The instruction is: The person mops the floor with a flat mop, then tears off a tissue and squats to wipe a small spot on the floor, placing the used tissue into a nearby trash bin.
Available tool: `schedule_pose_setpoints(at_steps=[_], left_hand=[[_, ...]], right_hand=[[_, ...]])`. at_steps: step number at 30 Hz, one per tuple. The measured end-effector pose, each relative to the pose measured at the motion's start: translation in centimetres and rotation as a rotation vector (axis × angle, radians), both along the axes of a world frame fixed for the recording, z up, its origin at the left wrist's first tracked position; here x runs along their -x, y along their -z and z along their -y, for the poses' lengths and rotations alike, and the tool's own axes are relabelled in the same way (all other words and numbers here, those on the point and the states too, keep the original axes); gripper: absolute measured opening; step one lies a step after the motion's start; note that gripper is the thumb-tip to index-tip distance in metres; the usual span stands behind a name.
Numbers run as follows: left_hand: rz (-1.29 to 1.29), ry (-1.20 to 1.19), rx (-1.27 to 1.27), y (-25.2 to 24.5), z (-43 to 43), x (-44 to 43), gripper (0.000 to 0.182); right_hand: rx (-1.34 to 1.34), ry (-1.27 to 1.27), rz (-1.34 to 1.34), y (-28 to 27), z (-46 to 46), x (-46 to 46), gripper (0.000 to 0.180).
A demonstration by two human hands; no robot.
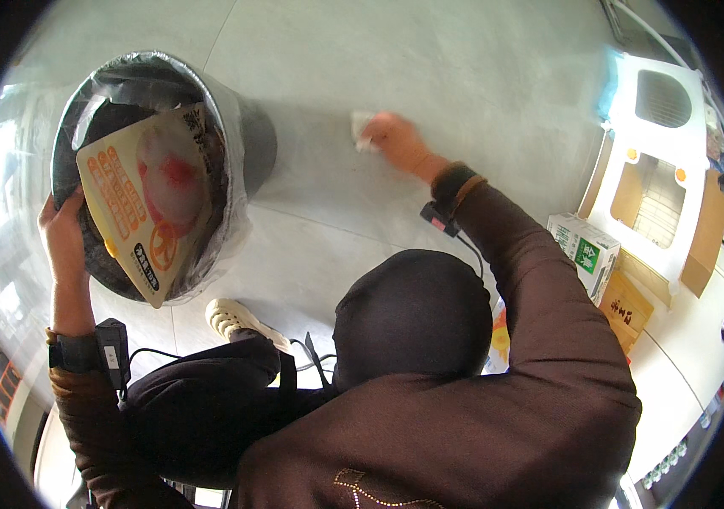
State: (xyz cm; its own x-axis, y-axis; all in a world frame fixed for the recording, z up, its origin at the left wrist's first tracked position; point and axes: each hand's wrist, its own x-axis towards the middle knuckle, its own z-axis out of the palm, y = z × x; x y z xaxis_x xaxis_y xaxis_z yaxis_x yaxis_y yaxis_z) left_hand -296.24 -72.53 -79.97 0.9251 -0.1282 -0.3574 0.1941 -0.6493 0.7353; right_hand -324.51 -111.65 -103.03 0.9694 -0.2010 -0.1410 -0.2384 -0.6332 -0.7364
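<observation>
My left hand [64,235] grips the near left rim of a black trash bin [259,149] lined with a clear plastic bag [235,219]. The bin leans, its mouth facing up toward me. A printed package [168,191] bearing writing and a picture lies across the opening and hides much of the inside. To the right of the bin, my right hand [397,140] is pressed low at the grey tiled floor [311,70], holding a crumpled white tissue or cloth [361,127]. This hand is blurred, and its fingers are partly hidden.
At the right stand a white plastic frame with openings [603,191], a printed milk carton box [584,251] and a yellow box [626,308]. My shoe [244,321] is below the bin. Wrist devices [439,219] trail black cables.
</observation>
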Motion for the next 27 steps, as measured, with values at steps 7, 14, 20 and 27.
schedule_pose_setpoints(at_steps=[7,14,20,27], left_hand=[[-0.023,-0.001,0.078,0.1,-0.2,0.1,0.019],[-0.003,-0.009,0.098,0.7,-0.5,-0.2,0.018],[0.009,-0.011,0.135,1.0,-0.9,-0.2,0.017],[-0.019,-0.025,0.125,0.9,-1.2,-0.4,0.018]], right_hand=[[0.025,0.357,-0.007,1.0,2.2,-8.8,0.022],[0.085,-0.134,-0.047,0.4,-3.8,-4.0,0.009],[0.027,0.322,-0.023,-0.1,4.9,-0.3,0.016],[-0.024,0.848,0.004,0.9,12.6,-6.7,0.021]])
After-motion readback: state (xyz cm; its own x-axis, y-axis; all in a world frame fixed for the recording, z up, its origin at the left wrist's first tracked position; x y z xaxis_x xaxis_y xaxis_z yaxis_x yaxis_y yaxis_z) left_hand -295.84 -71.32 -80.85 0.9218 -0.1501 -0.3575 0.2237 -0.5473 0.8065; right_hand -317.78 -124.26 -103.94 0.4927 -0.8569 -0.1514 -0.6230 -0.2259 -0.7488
